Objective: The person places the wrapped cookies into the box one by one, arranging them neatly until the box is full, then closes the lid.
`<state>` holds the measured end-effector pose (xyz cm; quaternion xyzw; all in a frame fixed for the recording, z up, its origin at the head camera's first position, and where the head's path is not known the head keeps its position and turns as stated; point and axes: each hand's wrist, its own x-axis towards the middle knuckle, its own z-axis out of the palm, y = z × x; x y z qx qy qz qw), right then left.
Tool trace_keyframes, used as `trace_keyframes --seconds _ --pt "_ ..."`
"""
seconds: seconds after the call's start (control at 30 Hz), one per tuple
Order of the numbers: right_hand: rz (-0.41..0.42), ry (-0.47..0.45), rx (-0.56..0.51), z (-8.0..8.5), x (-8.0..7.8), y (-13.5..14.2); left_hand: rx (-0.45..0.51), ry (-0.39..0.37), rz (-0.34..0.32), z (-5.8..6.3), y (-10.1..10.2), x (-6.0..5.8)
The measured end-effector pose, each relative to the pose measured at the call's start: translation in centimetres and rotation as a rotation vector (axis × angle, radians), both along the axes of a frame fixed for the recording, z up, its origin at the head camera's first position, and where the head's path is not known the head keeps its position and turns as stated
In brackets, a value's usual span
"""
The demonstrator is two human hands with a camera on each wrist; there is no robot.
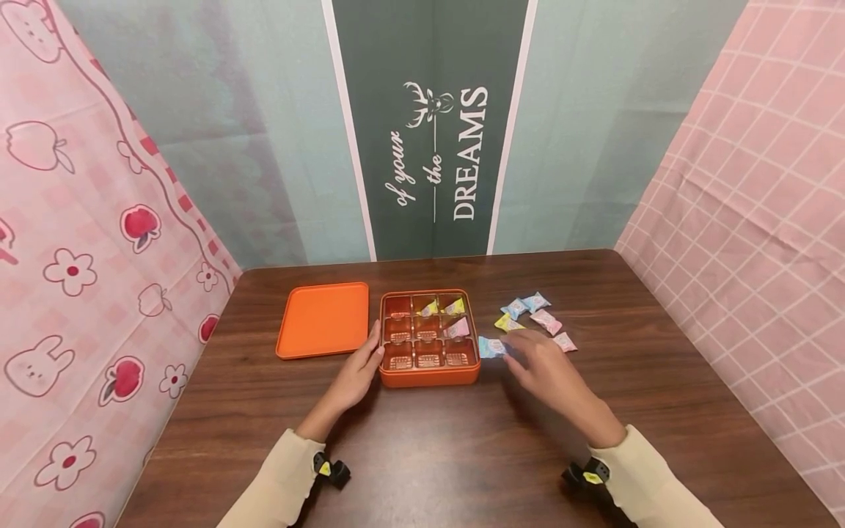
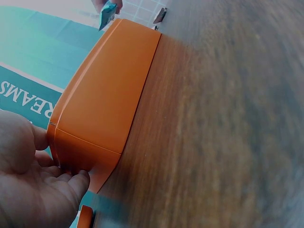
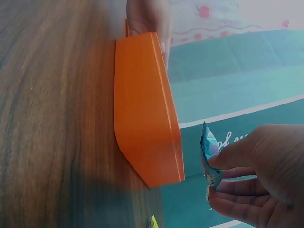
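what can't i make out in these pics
Head: print on the pinched blue packet, too small to read.
Left wrist: inside of the orange box, hidden by its outer wall; right hand, cut off by the top edge.
Right wrist: yellow packet, cut off by the bottom edge.

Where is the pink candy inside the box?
In the head view, the pink candy sits in the box, middle row, right column, directly below a yellow candy.

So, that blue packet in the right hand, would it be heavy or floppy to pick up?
The blue packet is probably light: the right hand lifts it with just thumb and fingers. Its thin, crinkled ends might bend easily. Its shiny surface could feel a bit slippery.
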<state>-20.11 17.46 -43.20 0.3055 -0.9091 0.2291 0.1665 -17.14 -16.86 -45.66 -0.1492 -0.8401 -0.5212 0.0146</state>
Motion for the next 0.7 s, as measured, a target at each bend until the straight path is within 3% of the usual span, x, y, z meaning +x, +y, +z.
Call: trace_keyframes --seconds 0.1,0.7 --pt "0.012 0.009 -0.002 0.1 0.0 -0.3 -0.002 -0.011 -0.003 0.8 0.1 0.3" --pt "0.076 0.049 0.001 -0.5 -0.5 -1.8 0.002 -0.022 0.0 1.0 0.2 0.4"
